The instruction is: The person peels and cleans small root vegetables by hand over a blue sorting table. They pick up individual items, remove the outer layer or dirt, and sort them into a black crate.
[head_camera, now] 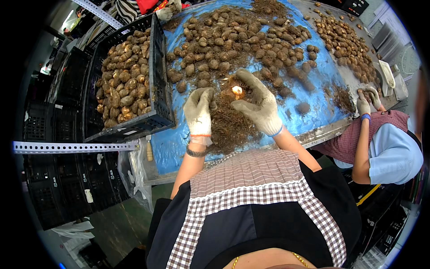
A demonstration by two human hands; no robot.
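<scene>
My right hand [260, 102], in a soiled white knit glove, curves its thumb and fingers around a hairy brown taro corm [237, 90]. A bright white cut face shows on the corm. To its left is my left hand [200, 106], gloved as well, its fingers curled together; whether anything is inside them is hidden. Beneath both hands lies a heap of brown root fibres and peelings [231, 124]. Beyond them a large pile of taro corms [228, 40] spreads over a blue plastic sheet [161, 148] on the table.
A black plastic crate [161, 77] full of trimmed corms stands tilted at left. Near it lies a wooden-handled tool [149, 149]. A perforated metal bar [74, 147] juts in. At right, a co-worker's gloved hands [368, 101] work beside another corm pile [349, 47].
</scene>
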